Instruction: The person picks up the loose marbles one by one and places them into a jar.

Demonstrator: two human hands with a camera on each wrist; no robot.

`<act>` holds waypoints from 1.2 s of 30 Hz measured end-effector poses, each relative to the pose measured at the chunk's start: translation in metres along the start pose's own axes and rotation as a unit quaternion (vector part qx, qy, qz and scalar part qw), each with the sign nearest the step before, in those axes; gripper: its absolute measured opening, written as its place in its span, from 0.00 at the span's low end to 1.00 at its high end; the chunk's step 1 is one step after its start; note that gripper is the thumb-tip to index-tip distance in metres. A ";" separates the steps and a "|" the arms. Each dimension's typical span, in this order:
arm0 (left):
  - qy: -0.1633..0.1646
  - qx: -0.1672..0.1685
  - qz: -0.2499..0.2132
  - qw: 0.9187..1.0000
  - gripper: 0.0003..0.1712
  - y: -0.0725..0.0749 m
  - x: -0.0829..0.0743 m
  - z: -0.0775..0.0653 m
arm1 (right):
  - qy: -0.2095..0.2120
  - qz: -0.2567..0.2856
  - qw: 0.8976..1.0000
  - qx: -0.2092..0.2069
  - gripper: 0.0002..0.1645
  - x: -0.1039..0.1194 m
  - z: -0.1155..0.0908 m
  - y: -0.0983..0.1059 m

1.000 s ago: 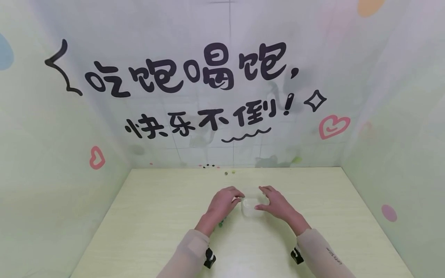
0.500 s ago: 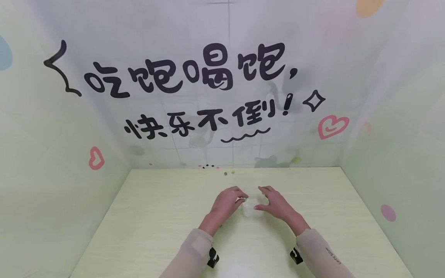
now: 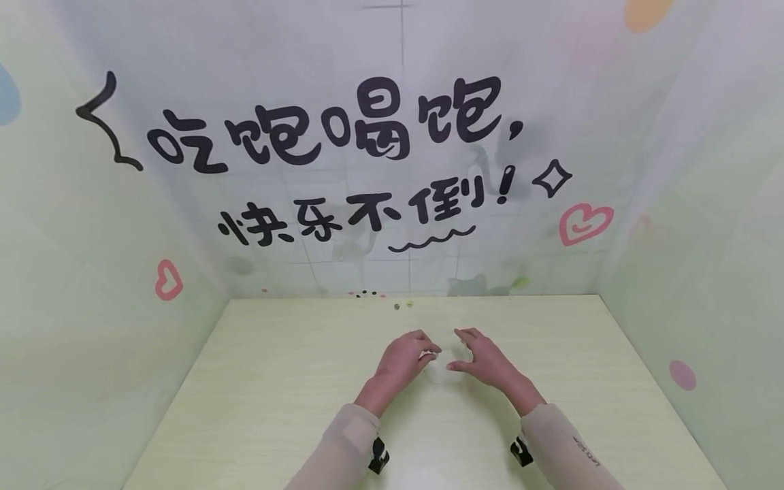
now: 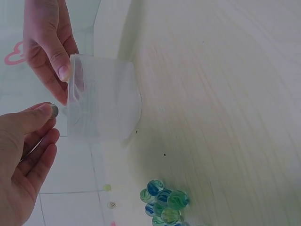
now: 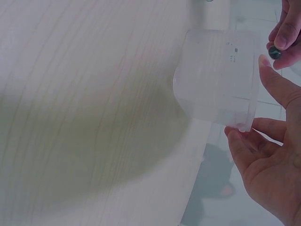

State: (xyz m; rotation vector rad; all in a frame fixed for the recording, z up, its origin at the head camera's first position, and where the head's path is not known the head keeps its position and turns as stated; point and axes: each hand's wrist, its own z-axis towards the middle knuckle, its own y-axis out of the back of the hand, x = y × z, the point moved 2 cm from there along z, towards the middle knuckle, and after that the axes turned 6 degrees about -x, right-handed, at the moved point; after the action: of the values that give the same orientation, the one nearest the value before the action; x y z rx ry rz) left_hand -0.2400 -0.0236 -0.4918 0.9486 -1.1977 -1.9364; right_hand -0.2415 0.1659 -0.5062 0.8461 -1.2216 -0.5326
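Note:
A clear, frosted plastic box (image 4: 103, 96) stands on the table, its top open. My right hand (image 3: 486, 358) holds it at the rim, thumb (image 5: 273, 80) on one side and fingers (image 5: 240, 146) on the other. My left hand (image 3: 401, 357) pinches a dark green glass marble (image 5: 275, 52) between thumb and fingertips, right beside the box's rim at the top. In the left wrist view the same marble (image 4: 54, 110) shows partly behind the thumb. Several blue and green glass marbles (image 4: 164, 200) lie in a cluster on the table, hidden by my left arm in the head view.
The pale wood-grain table (image 3: 245, 395) is enclosed by printed walls (image 3: 380, 272) at the back and both sides. Two small round things (image 3: 397, 306) lie near its back edge. Black straps (image 3: 380, 456) hang below both sleeves.
My left hand has moved slightly right with the marble, to the box's rim. The marbles that showed beside my left forearm are now covered by it. My right hand stays at the box.

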 end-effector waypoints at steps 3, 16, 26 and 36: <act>-0.002 0.001 0.002 1.000 0.09 -0.001 -0.001 0.000 | 0.001 -0.002 1.000 -0.002 0.46 0.000 0.000 0.000; 0.011 -0.008 -0.010 1.000 0.08 0.005 0.005 -0.002 | 0.001 0.004 1.000 0.006 0.46 -0.001 0.001 -0.001; 0.047 -0.025 -0.016 0.998 0.07 0.021 0.030 -0.007 | 0.002 0.002 1.000 0.003 0.47 -0.002 0.002 -0.001; 0.080 -0.026 -0.030 0.996 0.06 0.029 0.056 -0.022 | 0.015 0.005 1.000 0.005 0.48 -0.003 0.001 -0.001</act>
State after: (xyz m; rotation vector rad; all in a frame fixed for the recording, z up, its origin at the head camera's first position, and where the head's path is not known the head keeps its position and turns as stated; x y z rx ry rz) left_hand -0.2458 -0.0903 -0.4850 1.1023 -1.0336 -1.8892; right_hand -0.2432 0.1673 -0.5083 0.8524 -1.2021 -0.5045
